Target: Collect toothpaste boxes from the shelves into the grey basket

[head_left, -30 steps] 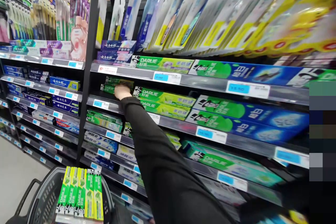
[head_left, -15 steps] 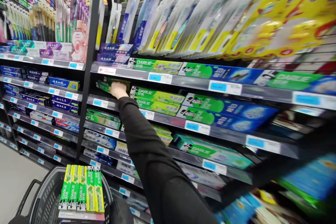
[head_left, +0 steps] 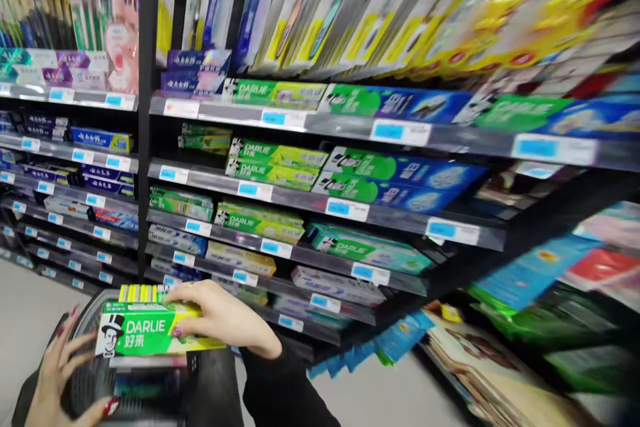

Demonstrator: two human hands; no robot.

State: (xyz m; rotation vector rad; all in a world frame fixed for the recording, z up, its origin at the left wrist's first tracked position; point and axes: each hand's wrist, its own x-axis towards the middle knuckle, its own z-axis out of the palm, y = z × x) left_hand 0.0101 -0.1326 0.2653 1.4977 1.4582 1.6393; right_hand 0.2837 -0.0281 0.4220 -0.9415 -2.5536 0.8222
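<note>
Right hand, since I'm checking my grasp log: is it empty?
No, the right hand holds a green-and-yellow DARLIE box, with its thumb against the box's front face.

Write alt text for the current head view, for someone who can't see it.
A person's right hand holds a green-and-yellow DARLIE box over a gray basket, the left hand open near the box's left end. Behind, store shelves hold boxes beneath hanging packaged toothbrushes.
</note>
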